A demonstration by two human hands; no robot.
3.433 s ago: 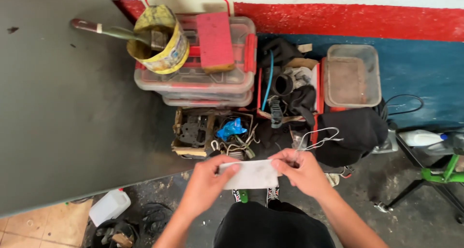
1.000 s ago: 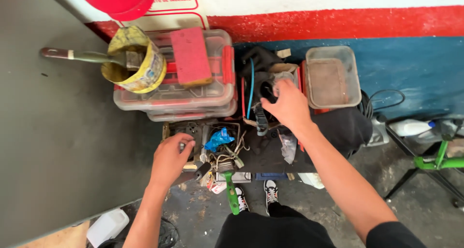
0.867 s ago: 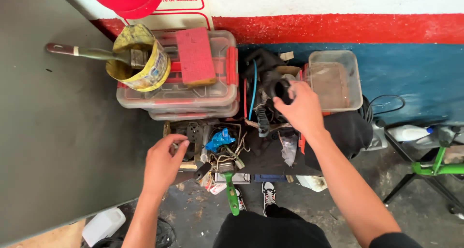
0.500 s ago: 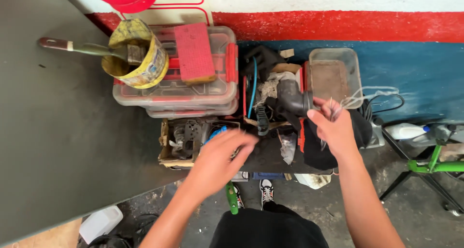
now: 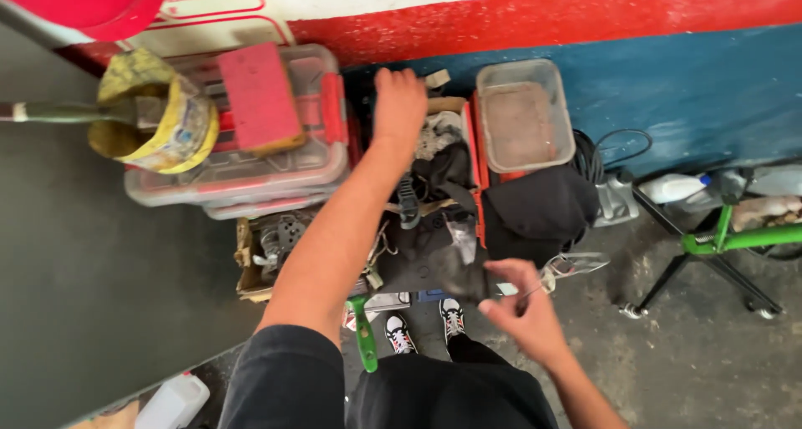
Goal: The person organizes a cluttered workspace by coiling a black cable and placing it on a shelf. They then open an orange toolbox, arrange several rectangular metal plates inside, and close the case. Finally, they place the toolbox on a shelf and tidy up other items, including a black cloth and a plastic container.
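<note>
the left hand (image 5: 399, 103), half a second ago low over the small parts box at 7 o'clock, now stretches to 12 o'clock and rests at the back of the open red toolbox (image 5: 476, 145). the right hand (image 5: 522, 308) has dropped from 2 o'clock to 5 o'clock, its fingers (image 5: 493, 289) pinching a thin wire (image 5: 543, 285).

Grey concrete floor (image 5: 685, 345): stacked clear bins (image 5: 242, 174), green stand (image 5: 718, 245), white bottle (image 5: 171, 402), possibly cardboard box (image 5: 251, 266).
</note>
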